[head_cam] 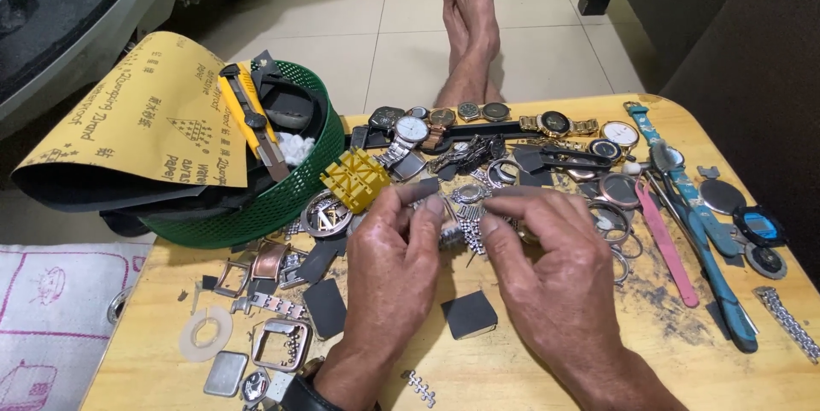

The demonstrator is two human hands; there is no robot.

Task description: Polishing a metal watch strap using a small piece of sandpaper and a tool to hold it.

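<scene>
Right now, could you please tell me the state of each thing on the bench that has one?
Metal watch bracelet: pinched between both hands.
Left hand: grip shut on the bracelet.
Right hand: grip shut on the bracelet.
Green basket: upright, full.
Sandpaper sheet: curled over the basket.
Yellow utility knife: lying in the basket.

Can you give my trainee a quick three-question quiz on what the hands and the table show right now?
1. True or false: the left hand and the right hand both pinch the metal watch bracelet.
2. What lies on the green basket? A) a yellow sandpaper sheet B) a red towel C) a glass jar
3. Fill in: the blue-handled tool lies on the person's ____ side of the wooden table.

Key: 1 true; 2 A, the yellow sandpaper sheet; 3 right.
</scene>
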